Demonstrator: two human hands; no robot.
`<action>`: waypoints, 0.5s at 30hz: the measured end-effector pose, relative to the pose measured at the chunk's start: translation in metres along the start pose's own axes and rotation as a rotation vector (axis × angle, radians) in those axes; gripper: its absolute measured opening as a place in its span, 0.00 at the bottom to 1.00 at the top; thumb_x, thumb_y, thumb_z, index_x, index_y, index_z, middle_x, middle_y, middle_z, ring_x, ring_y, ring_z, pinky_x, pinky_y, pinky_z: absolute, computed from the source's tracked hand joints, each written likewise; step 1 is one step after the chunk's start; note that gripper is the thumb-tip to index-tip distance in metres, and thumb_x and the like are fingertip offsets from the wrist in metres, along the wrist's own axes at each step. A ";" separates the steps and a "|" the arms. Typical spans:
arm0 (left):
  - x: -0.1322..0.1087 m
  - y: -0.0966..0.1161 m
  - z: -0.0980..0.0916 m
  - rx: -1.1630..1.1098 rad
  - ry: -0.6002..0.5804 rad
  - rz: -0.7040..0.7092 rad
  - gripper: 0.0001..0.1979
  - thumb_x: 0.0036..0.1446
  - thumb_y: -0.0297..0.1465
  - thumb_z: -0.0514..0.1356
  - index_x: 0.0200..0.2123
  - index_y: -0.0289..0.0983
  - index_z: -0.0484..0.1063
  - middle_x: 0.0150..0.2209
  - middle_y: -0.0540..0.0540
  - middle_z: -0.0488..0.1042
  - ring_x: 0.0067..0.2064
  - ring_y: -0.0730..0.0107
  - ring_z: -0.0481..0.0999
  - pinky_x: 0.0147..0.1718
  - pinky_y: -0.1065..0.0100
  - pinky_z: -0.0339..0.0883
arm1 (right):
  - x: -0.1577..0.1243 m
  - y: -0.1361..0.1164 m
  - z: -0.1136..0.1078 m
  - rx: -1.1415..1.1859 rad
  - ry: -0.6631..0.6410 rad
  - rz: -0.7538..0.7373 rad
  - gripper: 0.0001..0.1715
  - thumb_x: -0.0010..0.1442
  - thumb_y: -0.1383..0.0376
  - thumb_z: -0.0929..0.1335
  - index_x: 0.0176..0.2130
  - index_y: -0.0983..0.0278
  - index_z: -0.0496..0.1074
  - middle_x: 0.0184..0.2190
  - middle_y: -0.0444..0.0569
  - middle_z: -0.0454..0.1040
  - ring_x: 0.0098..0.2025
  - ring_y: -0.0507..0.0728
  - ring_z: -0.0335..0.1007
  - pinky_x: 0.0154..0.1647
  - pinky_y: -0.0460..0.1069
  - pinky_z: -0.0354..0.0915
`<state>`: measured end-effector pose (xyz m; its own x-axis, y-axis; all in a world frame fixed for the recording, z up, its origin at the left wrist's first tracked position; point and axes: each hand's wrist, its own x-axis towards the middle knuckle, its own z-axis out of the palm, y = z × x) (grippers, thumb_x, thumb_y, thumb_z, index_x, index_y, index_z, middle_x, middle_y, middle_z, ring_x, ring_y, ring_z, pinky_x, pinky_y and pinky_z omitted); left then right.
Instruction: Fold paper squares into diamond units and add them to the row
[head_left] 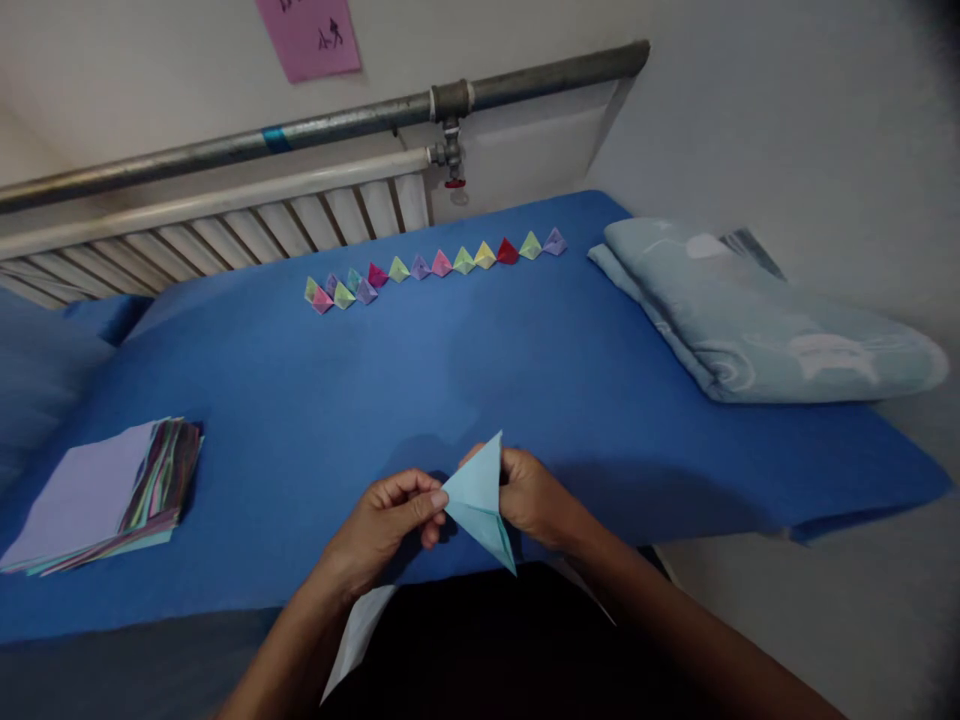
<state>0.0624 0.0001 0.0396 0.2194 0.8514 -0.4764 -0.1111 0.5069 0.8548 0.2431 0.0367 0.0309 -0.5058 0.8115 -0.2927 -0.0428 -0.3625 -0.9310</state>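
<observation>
A light blue sheet of origami paper (476, 490), folded into a triangle with a crease across its middle, is held up between both hands above the near edge of the bed. My left hand (394, 515) pinches its left corner between thumb and fingers. On the other side, my right hand (532, 495) grips the paper from behind its right edge, and some of those fingers are hidden by it. Farther back stands a row of small folded paper pieces (441, 263) in pink, green, purple, yellow and red, doubled up at its left end.
A stack of coloured paper (90, 495) lies at the left on the blue sheet (300, 400). To the right rests a folded pale green blanket (787, 330). Behind the bed are a white radiator (225, 225) and a metal pipe (360, 115) with a red-handled valve (453, 160).
</observation>
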 end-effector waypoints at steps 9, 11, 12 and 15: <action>0.001 0.009 0.013 0.005 0.229 0.175 0.21 0.49 0.41 0.66 0.43 0.36 0.71 0.30 0.48 0.74 0.30 0.72 0.73 0.31 0.69 0.69 | 0.007 -0.001 0.011 -0.148 0.248 -0.155 0.07 0.49 0.61 0.70 0.26 0.62 0.70 0.21 0.40 0.68 0.24 0.50 0.62 0.24 0.44 0.60; -0.002 0.008 0.017 0.040 0.252 0.236 0.24 0.49 0.40 0.66 0.47 0.37 0.69 0.35 0.47 0.74 0.34 0.71 0.74 0.35 0.67 0.69 | 0.009 0.000 0.013 -0.237 0.301 -0.222 0.05 0.50 0.63 0.68 0.25 0.62 0.69 0.21 0.40 0.67 0.24 0.50 0.62 0.24 0.44 0.59; -0.003 0.007 0.019 0.063 0.260 0.268 0.26 0.48 0.39 0.67 0.50 0.38 0.67 0.37 0.47 0.73 0.36 0.70 0.74 0.37 0.67 0.70 | 0.011 0.000 0.013 -0.285 0.322 -0.258 0.05 0.51 0.64 0.67 0.25 0.61 0.69 0.21 0.40 0.67 0.24 0.50 0.62 0.25 0.44 0.59; -0.006 0.002 0.025 0.179 0.300 0.365 0.34 0.45 0.36 0.68 0.56 0.40 0.62 0.40 0.47 0.71 0.41 0.67 0.73 0.42 0.63 0.69 | 0.014 0.000 0.015 -0.415 0.318 -0.355 0.05 0.53 0.67 0.64 0.26 0.61 0.69 0.24 0.41 0.69 0.27 0.51 0.64 0.29 0.45 0.61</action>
<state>0.0854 -0.0073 0.0496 -0.0934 0.9833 -0.1560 0.0452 0.1607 0.9860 0.2231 0.0411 0.0297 -0.2386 0.9694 0.0581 0.2094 0.1098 -0.9716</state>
